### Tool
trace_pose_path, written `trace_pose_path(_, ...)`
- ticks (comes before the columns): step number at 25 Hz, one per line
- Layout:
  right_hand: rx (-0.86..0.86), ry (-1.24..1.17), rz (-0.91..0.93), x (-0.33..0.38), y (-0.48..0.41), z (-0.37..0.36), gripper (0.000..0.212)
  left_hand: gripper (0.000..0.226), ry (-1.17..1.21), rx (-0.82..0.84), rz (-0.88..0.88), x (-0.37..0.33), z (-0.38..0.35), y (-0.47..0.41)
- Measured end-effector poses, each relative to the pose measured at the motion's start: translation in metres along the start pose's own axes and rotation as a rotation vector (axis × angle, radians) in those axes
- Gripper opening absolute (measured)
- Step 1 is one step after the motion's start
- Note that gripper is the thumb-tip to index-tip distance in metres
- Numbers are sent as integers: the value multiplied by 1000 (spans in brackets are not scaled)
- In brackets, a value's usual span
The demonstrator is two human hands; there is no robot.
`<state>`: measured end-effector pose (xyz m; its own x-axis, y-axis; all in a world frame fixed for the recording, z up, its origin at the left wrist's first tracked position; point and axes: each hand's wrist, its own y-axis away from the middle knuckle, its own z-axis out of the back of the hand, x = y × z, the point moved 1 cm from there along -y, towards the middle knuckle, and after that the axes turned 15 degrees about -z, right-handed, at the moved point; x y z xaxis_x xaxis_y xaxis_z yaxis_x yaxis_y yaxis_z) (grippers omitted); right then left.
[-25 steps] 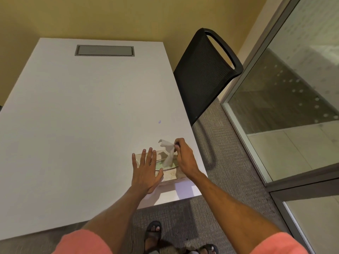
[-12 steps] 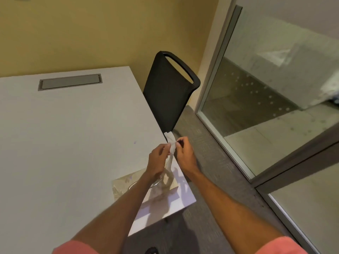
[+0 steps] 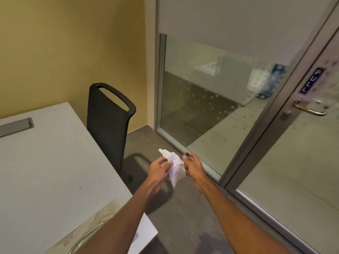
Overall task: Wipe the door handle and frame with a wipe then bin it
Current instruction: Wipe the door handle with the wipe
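A crumpled white wipe [image 3: 174, 165] hangs in front of me above the carpet, off the table's right edge. My left hand [image 3: 158, 168] pinches its left side and my right hand [image 3: 193, 165] holds its right side. The glass door stands at the right, with a metal lever handle [image 3: 309, 108] under a small "PULL" sign and a grey metal door frame [image 3: 256, 129] running diagonally beside it. Both hands are well below and left of the handle. No bin is in view.
A white table [image 3: 45, 171] fills the left, with the wipe box [image 3: 91, 233] at its near corner under my left forearm. A black mesh chair [image 3: 108, 121] stands between table and glass wall. Grey carpet [image 3: 183, 217] lies below my hands.
The wipe has come out of the box and both hands have carried it right, off the table. My view has swung right and up, bringing the door handle into sight.
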<state>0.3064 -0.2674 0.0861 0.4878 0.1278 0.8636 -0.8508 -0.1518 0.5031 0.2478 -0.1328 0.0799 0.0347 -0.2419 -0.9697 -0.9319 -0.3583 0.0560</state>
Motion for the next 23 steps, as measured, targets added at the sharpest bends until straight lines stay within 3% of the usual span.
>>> trace_pose_path(2,66,-24,-29,7,-10,40,28,10,34,57,20,-1,-39,-14)
trace_pose_path(5,109,-35,73,19,-28,96,39,20,5,98,-7,2,-93,-37)
trace_pose_path(7,71,-28,124,29,-40,134,37,43,-19,134,-7,8,-131,-54)
trace_pose_path(10,-6,-3,160,43,-59,184,24,94,-26,200,14,13,-181,-73)
trace_pose_path(12,-46,48,170,53,-71,218,24,108,-99,276,-46,19,-214,-84)
trace_pose_path(14,-92,98,172,63,-82,246,29,81,-248,331,-163,20,-241,-96)
trace_pose_path(16,-146,139,190,73,-90,267,23,39,-428,342,-305,22,-266,-111)
trace_pose_path(18,-207,158,239,82,-97,282,16,14,-573,385,-420,23,-285,-127)
trace_pose_path(20,-303,183,270,88,-108,297,12,9,-645,436,-464,25,-301,-144)
trace_pose_path(23,-339,103,247,100,-129,313,9,8,-516,490,-385,31,-324,-175)
